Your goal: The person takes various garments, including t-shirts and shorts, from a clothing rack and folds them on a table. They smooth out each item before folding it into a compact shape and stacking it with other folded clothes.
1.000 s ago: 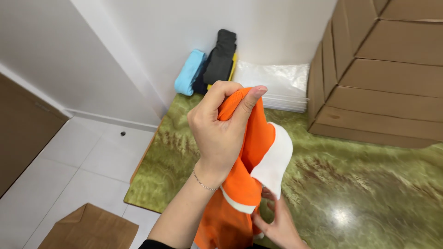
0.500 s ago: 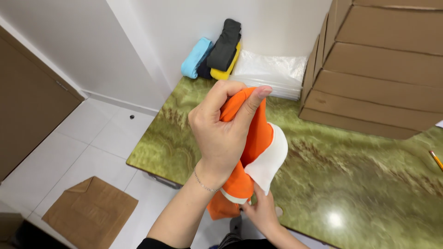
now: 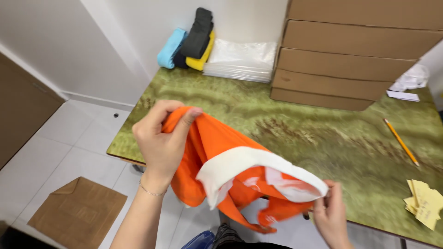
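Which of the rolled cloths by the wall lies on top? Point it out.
The black roll: it lies on top of the yellow roll, with the light blue roll to their left.

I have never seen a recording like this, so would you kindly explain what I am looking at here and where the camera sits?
There is no machine: the camera is worn on a person's head and looks down at their own hands. The left hand and right hand hold an orange garment with white trim stretched between them. Below lies a green marbled table. On it are stacked cardboard boxes, clear plastic bags, rolled fabrics, a pencil and yellow paper notes.
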